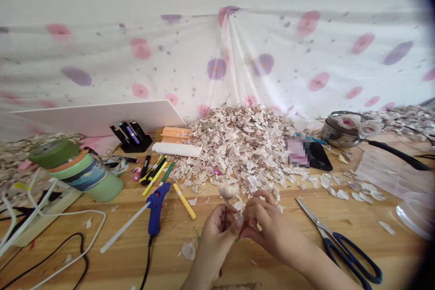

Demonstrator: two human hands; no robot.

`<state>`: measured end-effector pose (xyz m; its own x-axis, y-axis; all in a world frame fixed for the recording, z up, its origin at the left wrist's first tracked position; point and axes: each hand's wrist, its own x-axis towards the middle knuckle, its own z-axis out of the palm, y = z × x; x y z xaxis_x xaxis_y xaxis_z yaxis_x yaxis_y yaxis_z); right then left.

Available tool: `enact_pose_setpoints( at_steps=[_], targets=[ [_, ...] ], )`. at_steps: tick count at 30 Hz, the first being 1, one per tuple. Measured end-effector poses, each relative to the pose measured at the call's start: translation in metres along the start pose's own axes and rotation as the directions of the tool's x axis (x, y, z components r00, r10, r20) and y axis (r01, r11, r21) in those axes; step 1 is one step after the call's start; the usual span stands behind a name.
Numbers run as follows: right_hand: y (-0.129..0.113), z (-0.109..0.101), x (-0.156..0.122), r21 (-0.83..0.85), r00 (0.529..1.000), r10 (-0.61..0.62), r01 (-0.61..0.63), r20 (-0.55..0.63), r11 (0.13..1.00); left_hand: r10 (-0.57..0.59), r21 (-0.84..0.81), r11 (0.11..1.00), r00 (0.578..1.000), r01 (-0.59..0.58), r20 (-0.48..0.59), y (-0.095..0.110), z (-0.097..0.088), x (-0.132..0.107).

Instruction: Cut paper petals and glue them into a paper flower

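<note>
My left hand [217, 231] is closed round the thin stem of a small pale flower bud [228, 189] built from petal-like flakes, holding it upright over the wooden table [136, 253]. My right hand [263, 222] is curled beside it, its fingertips pinched against the bud's base; whatever is between those fingertips is too small to name. Both hands meet just in front of a large heap of whitish flakes [243, 145].
A blue glue gun [156, 206] with a glue stick lies left of my hands, beside a yellow pen [184, 200] and other pens. Scissors [340, 240] lie to the right. A green bottle [79, 170], cables, a metal pot [340, 129] and a white board [98, 115] stand around.
</note>
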<state>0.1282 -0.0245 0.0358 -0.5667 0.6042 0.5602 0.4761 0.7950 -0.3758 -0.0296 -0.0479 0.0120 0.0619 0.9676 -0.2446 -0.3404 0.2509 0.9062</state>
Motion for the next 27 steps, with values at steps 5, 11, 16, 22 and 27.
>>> enact_pose_setpoints(
  at_steps=[5,11,16,22,27],
  targets=[
    [0.001,0.001,0.002,0.061,0.998,0.064,-0.064,0.003,0.996,-0.011,0.026,1.0,1.0,0.011,-0.004,-0.002,-0.003,0.003],
    [0.012,-0.006,-0.004,0.423,0.949,0.308,-0.251,-0.071,0.871,-0.066,-0.061,0.996,0.997,0.063,-0.048,0.007,-0.006,0.003],
    [0.01,0.025,-0.018,0.933,0.82,0.549,-0.308,0.16,0.189,-0.057,-0.149,0.988,0.996,0.045,-0.073,0.012,-0.001,0.005],
    [-0.016,0.041,-0.007,0.9,0.589,0.687,-0.2,0.426,-0.387,0.223,-0.023,0.972,0.943,-0.236,-0.247,-0.001,-0.002,0.004],
    [-0.019,0.027,-0.007,0.802,0.641,0.512,-0.305,0.572,-0.514,0.723,0.495,0.549,0.68,-0.673,0.123,0.004,-0.029,-0.008]
  ],
)
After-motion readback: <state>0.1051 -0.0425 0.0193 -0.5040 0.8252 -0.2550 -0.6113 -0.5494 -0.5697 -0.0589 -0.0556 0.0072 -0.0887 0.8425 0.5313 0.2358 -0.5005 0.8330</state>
